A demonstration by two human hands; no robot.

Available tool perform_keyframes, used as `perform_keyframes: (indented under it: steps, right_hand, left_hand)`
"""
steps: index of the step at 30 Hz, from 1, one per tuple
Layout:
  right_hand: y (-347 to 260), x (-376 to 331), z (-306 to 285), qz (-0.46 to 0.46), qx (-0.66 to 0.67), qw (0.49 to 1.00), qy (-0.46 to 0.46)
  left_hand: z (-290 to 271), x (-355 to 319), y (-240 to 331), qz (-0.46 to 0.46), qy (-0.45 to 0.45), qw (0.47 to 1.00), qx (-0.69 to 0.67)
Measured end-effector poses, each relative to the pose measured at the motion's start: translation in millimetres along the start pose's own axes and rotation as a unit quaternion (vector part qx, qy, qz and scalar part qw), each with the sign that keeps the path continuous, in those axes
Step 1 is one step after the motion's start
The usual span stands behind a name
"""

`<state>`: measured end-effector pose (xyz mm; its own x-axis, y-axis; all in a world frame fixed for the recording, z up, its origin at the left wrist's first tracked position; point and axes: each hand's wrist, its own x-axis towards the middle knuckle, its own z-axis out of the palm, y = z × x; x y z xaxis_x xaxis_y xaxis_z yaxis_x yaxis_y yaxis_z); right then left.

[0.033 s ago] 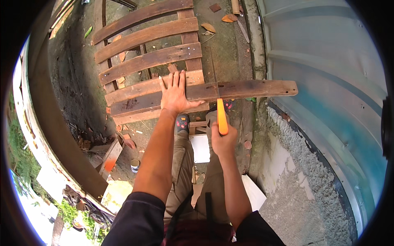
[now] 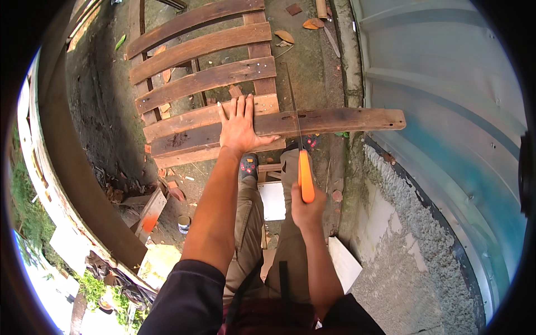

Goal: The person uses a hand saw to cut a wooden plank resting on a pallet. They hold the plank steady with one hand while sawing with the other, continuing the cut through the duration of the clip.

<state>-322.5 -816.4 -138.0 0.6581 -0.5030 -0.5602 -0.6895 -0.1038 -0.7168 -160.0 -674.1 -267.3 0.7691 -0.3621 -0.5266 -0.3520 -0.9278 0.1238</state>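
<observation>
A dark wooden plank [image 2: 352, 119] lies crosswise over the near end of a slatted wooden frame [image 2: 206, 78], its right part jutting past the frame. My left hand [image 2: 239, 131] presses flat on the plank, fingers spread over the slat behind it and thumb pointing right. To the right of that thumb, the thin blade of a handsaw [image 2: 306, 177] crosses the plank. My right hand [image 2: 308, 211] is wrapped round the saw's orange handle, on the near side of the plank.
A corrugated metal sheet [image 2: 435, 84] rises at the right, above a rough concrete ledge [image 2: 402, 251]. My shoes [image 2: 248, 166] are below the plank's near edge. A small can [image 2: 183, 224], wood scraps and dry leaves [image 2: 285, 37] lie on the ground.
My right hand has drawn the saw back toward me, so its handle sits farther from the plank. My left hand stays on the plank, which has hardly shifted.
</observation>
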Motion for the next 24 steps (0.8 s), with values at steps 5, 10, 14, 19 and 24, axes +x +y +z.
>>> perform_keyframes:
  steps: [5, 10, 14, 19, 24]
  right_hand:
    - [-10, -125, -80, 0.023, -0.065, 0.995, -0.073]
    - [11, 40, -1, 0.075, 0.06, 0.995, -0.023]
    - [-17, 68, 20, 0.021, -0.002, 1.0, -0.015]
    - [-13, -120, -74, 0.026, -0.076, 0.995, -0.064]
    - [-3, -17, -34, 0.084, 0.039, 0.995, -0.045]
  left_hand:
    - [-1, -2, -2, 0.004, -0.008, 1.0, -0.011]
    - [-1, 8, -3, 0.006, -0.005, 1.0, 0.003]
    - [-6, 11, -3, 0.011, -0.019, 1.0, 0.004]
    - [-2, 5, -5, 0.004, -0.015, 1.0, -0.025]
    - [0, 7, -5, 0.003, -0.001, 0.999, -0.035]
